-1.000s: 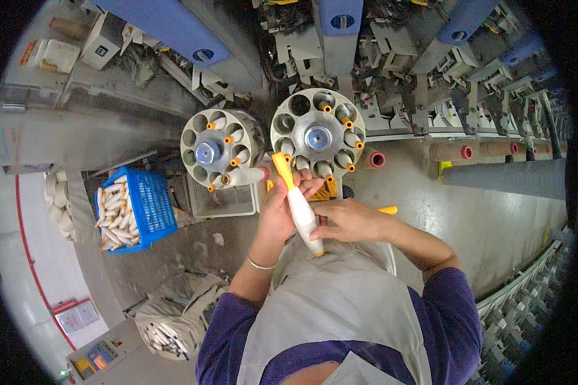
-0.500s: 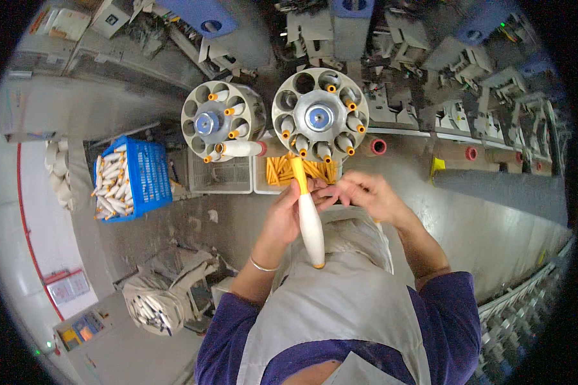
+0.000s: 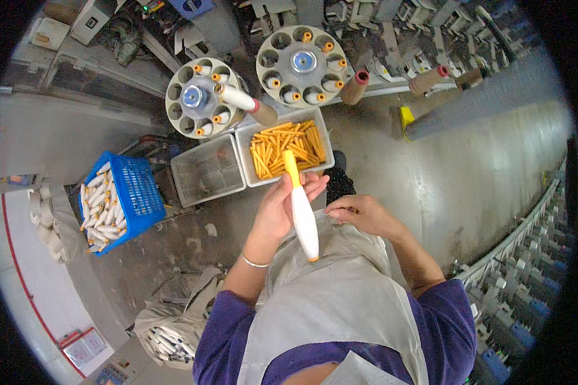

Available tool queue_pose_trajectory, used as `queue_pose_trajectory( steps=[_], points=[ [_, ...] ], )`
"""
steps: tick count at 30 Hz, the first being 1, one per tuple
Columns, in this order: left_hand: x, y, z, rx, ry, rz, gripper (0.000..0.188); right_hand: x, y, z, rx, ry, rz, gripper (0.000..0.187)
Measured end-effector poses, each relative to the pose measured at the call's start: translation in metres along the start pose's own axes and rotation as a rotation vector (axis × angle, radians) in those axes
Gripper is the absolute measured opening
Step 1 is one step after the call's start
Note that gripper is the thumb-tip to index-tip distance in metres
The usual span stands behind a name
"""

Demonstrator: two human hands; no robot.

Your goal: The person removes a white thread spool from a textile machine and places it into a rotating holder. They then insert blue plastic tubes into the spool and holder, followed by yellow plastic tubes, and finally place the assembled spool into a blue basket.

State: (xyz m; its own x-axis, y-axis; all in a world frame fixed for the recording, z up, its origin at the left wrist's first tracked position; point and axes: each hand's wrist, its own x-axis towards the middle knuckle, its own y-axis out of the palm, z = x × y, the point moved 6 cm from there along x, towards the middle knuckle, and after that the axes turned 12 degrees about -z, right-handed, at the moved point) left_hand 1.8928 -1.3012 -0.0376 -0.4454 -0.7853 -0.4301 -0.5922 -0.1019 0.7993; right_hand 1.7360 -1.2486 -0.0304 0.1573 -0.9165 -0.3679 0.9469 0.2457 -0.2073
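Observation:
In my left hand (image 3: pixel 277 206) is a yarn bobbin (image 3: pixel 306 224), white yarn wound on a yellow tube, its bare yellow end pointing away from me. The thumb and palm support it, with the other fingers stretched out behind it. My right hand (image 3: pixel 367 216) is to the right, in front of the grey apron (image 3: pixel 340 282). Its fingertips are pinched together; any thread between them is too fine to see. Beyond my left hand stands a pale crate (image 3: pixel 328 138) of loose yellow tubes.
Two round magazines, one at the centre (image 3: pixel 303 62) and one farther left (image 3: pixel 194 96), hold bobbins in several pockets. Brown cones (image 3: pixel 355 88) stick out nearby. At left are a pale mesh crate (image 3: pixel 205 167) and a blue basket (image 3: pixel 140 192) of bobbins. Machinery (image 3: pixel 514 314) lines the right.
My right hand has drawn away from my left hand, down toward the apron. My left hand keeps the bobbin. The view has shifted, bringing the crate of yellow tubes into fuller sight.

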Motion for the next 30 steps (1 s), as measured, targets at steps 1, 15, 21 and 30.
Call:
queue_pose_trajectory(
  steps=[1, 15, 21, 30],
  points=[
    [-0.011, -0.005, 0.002, 0.008, -0.009, -0.001, 0.034, -0.011, 0.009, 0.002, -0.024, -0.019, 0.001, 0.023],
    [-0.117, -0.011, 0.052, 0.061, 0.07, -0.098, 0.033, -0.075, 0.084, 0.019, -0.222, -0.24, 0.359, 0.035],
    [-0.127, 0.001, 0.084, -0.012, 0.025, -0.134, 0.033, -0.112, 0.045, 0.024, 0.128, -0.239, 0.213, 0.027],
    [-0.118, 0.024, 0.123, 0.206, -0.136, -0.118, 0.024, -0.143, -0.036, -0.026, -0.071, -0.062, 0.087, 0.014]
  ],
)
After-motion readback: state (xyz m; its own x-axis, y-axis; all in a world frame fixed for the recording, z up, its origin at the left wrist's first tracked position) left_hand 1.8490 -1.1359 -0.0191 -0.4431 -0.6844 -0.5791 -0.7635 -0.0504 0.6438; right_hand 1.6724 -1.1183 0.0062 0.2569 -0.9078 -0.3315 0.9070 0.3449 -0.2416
